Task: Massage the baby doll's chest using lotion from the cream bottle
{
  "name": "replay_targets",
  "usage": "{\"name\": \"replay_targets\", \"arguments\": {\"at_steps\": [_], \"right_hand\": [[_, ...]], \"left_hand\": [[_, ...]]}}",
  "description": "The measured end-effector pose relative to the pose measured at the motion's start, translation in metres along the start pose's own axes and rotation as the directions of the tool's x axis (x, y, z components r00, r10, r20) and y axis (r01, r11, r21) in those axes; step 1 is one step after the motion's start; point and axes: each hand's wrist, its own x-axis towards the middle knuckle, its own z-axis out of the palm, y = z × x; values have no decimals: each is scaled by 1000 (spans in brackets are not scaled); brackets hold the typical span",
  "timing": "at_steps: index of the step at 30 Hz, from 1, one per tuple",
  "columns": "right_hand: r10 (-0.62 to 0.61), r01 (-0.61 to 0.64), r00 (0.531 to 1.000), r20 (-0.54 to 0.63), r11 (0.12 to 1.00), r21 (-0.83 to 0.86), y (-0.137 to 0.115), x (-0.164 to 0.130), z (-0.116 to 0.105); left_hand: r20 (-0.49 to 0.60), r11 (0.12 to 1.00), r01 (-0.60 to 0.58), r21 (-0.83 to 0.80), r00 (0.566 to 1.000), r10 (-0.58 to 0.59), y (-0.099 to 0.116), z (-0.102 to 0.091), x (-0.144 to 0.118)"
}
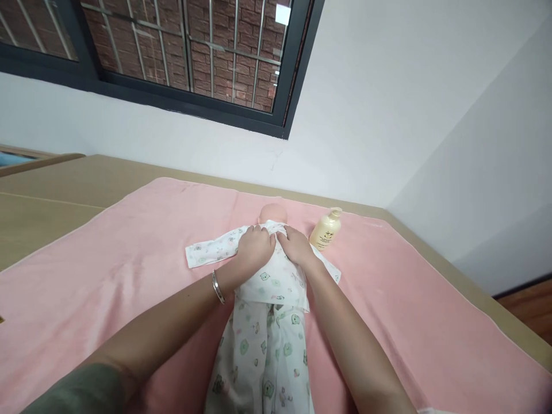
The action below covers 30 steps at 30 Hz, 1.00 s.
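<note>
A doll (272, 214) lies on its back on a pink blanket (129, 259), with its bare head pointing to the wall. It wears a white top (276, 282) and white pants (263, 351), both with little green bears on them. The left hand (255, 248) lies flat on the doll's chest, and its fingers (257, 230) press down on the top near the neck. The right hand (296, 244) lies just beside it, touching the top at the collar too (it is hard to tell if either grip is pinching the cloth or only pressing on it). A silver bracelet (218, 287) sits on the left wrist. One sleeve (211, 250) of the top is spread out flat to the left. A yellow bottle (326, 230) with a pump stands on the blanket near the doll's head, to the right. The blanket covers a tan bed (64, 190). Above is a dark window (190, 52) with bars.
</note>
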Motion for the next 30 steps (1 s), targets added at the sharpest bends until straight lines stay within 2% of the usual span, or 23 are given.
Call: {"name": "replay_targets", "arguments": {"at_steps": [5, 9, 12, 16, 22, 30], "right_hand": [[38, -42, 999, -27, 983, -177, -25, -14, 2], [-16, 12, 1000, -15, 977, -214, -38, -23, 3], [-44, 46, 999, 11, 985, -164, -31, -18, 1], [-22, 25, 999, 33, 996, -89, -18, -6, 0], [6, -13, 999, -35, 982, -186, -20, -4, 9], [-10, -6, 996, -94, 986, -168, -20, -8, 15]], "left_hand": [[42, 993, 10, -114, 999, -5, -12, 2, 10], [20, 995, -12, -97, 1000, 14, -15, 5, 13], [3, 996, -25, -91, 1000, 25, -14, 8, 12], [-46, 995, -11, -96, 999, 6, -13, 15, 11], [-124, 993, 2, -117, 992, -16, -14, 30, 9], [-282, 980, -71, -184, 959, 17, -20, 47, 8]]}}
